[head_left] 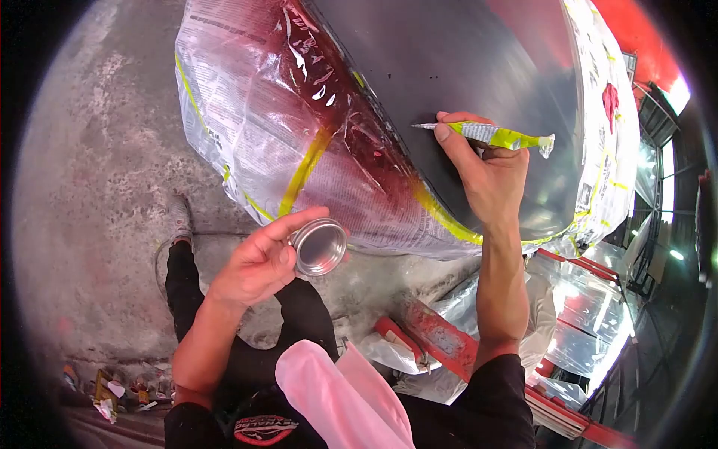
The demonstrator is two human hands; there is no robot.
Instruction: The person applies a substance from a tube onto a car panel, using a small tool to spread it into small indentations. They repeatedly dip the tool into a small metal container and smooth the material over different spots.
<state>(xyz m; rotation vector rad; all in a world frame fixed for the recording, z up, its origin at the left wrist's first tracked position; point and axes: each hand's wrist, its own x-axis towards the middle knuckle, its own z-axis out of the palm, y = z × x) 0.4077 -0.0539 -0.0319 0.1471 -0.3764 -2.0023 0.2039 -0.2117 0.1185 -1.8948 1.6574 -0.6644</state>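
- Our right hand [486, 168] pinched a thin, yellow-green-taped tool [497, 135] near its front, tip on the dark grey curved panel [464, 67]; probably light, stiff.
- Our left hand [258, 262] cupped a small round shiny metal tin [319, 246] by its rim; likely slippery.

Dark panel [464, 75], far centre: smooth painted metal by the look, satin grey, soft sheen. Masking around it: printed newspaper [224, 97], matt, under clear plastic film [329, 82], glossy and wrinkled, red showing through. Yellow tape [303, 172] along the seams: smooth, slightly shiny. Small round tin [319, 247], near left: bare metal, bright, brushed-looking inside. Thin tool [493, 135], right: wrapped in yellow-green tape, creased; tip material not discernible. Floor [90, 187], left: concrete, rough, mottled grey. Frame [441, 337], near right: red paint, chipped and scuffed. Sheeting [576, 314], near right: clear plastic, glossy, crumpled, strong glare. Sleeve [493, 396]: black cloth, matt. Pink sheet [336, 396], near centre: cloth or plastic, undecided; smooth, matt.
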